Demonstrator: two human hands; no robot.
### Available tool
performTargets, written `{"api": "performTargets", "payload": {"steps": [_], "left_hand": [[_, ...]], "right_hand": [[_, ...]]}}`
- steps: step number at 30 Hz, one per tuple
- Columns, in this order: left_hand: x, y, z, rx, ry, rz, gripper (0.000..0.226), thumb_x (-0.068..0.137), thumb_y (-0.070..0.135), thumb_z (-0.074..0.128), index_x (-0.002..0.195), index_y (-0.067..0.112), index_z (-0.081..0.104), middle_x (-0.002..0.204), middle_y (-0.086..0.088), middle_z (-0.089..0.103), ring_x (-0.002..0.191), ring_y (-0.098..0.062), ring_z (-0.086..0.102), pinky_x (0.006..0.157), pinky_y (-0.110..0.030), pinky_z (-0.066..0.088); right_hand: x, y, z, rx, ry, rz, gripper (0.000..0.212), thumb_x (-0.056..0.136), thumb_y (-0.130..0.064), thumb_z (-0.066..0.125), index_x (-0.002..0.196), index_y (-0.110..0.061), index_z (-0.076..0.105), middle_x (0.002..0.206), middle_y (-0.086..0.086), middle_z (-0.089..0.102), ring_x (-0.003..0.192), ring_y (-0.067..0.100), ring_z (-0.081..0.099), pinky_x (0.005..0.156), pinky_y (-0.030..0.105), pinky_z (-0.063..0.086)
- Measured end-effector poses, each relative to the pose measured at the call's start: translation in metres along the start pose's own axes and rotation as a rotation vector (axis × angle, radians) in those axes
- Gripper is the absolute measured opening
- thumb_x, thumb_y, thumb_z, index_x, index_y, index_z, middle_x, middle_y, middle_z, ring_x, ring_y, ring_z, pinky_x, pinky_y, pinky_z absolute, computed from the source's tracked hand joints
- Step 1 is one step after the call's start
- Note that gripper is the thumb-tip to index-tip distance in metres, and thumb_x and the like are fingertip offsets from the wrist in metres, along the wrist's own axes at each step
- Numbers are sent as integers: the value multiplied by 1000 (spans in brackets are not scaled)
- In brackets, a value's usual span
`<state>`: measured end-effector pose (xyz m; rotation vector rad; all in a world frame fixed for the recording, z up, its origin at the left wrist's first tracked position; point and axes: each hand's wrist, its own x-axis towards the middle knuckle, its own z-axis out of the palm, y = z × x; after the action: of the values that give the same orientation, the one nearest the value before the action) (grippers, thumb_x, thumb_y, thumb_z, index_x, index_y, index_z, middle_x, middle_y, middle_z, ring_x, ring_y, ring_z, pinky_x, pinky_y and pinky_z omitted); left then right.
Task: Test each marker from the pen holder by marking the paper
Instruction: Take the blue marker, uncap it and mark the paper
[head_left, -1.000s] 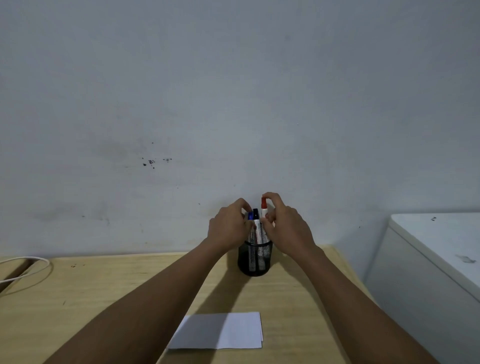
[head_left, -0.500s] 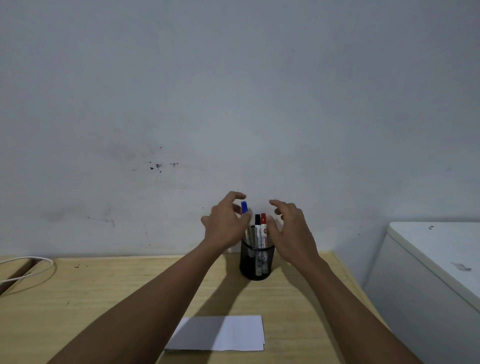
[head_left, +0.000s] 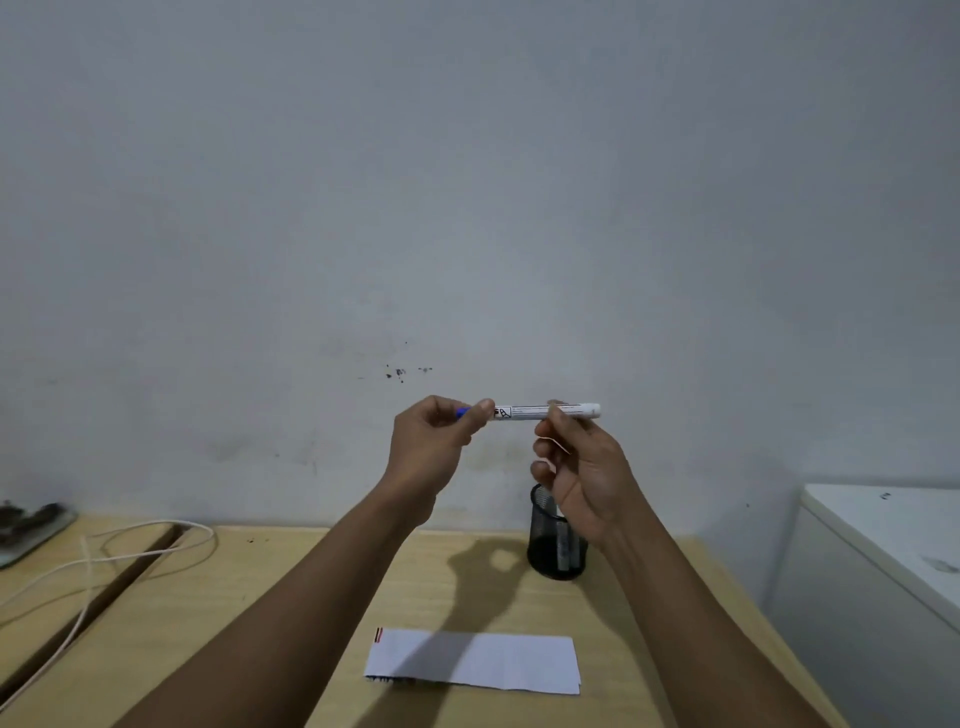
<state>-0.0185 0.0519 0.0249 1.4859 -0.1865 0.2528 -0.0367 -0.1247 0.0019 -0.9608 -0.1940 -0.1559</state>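
Backdrop: pale grey wall (head_left: 467, 182) with a few dark specks, behind a light wooden desk (head_left: 291, 587).
Pen holder: black mesh cup (head_left: 545, 540) standing upright at the back of the desk, partly hidden by the right wrist; pale marker barrels show dimly through the mesh, how many I cannot tell.
Marker: white marker (head_left: 540, 411) with printed label and a blue cap, held level in the air above the desk, well above the pen holder, its cap end to the left.
Left hand: left hand (head_left: 434, 447) pinches the blue cap end between thumb and forefinger, the other fingers curled in.
Right hand: right hand (head_left: 582, 467) grips the white barrel near its far end with the fingertips, the remaining fingers loosely bent below.
Paper: white paper (head_left: 493, 662) lying flat on the near part of the desk, in front of the pen holder and apart from it; short red and black strokes at its upper left corner, a blue mark along its lower left edge, arm shadow across its middle.
Change: half a second ago both hands were spread around the pen holder with the blue-capped marker just rising from it; now the marker is out and both hands have lifted clear above the cup.
Surroundings: white cable (head_left: 88, 561) looped on the left of the desk; a white cabinet (head_left: 893, 545) to the right of the desk.
Obstruction: both forearms cross the desk, the right one hiding part of the pen holder.
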Motion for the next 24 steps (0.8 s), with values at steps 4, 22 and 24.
{"api": "performTargets", "payload": {"steps": [4, 22, 24], "left_hand": [[-20, -6, -14, 13, -8, 17, 37, 73, 43, 83, 73, 9, 68, 63, 5, 63, 59, -1, 57, 53, -10, 44], [-37, -17, -86, -16, 158, -357, 37, 87, 49, 66, 77, 14, 75, 68, 9, 74, 68, -14, 60, 61, -34, 34], [-32, -26, -100, 30, 149, -301, 34, 88, 46, 67, 78, 15, 76, 73, 8, 75, 73, -16, 62, 62, -33, 37]], "right_hand": [[-15, 20, 28, -148, -14, 56, 11, 92, -24, 72, 90, -14, 75, 71, 1, 67, 54, 9, 55, 48, 22, 45], [-37, 80, 71, -502, -113, -225, 12, 96, -12, 68, 101, -20, 74, 73, -3, 73, 66, 11, 64, 63, 24, 55], [-39, 86, 68, -550, -133, -224, 17, 96, -14, 68, 99, -28, 75, 75, -6, 73, 66, 11, 64, 62, 25, 55]]}}
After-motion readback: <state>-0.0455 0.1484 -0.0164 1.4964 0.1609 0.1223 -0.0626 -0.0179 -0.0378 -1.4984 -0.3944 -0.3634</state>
